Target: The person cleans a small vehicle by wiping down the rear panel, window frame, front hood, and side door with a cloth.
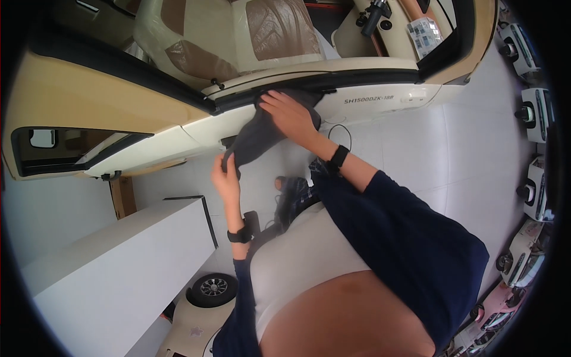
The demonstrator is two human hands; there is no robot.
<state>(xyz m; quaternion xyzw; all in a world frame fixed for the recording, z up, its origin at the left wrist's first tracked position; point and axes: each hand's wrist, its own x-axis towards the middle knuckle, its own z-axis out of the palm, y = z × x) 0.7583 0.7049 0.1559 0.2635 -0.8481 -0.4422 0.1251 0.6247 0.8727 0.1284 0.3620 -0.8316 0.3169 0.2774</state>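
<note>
A dark grey cloth point(253, 143) drapes over the top edge of a cream car door point(363, 98), just below the open window. My right hand point(289, 121) presses the upper part of the cloth against the door's edge, fingers close together and its thumb hidden. Lower and to the left, my left hand point(226, 172) pinches the cloth's hanging corner between thumb and fingers. Fabric stretches between both hands. Under it, most of the door handle point(227, 143) is covered.
Through the window show a plastic-covered seat point(279, 30) and a steering column point(375, 16). A white box-shaped block point(128, 250) stands at left, near another cream car point(193, 327). Several small vehicles point(535, 116) line the right side on a pale tiled floor point(410, 154).
</note>
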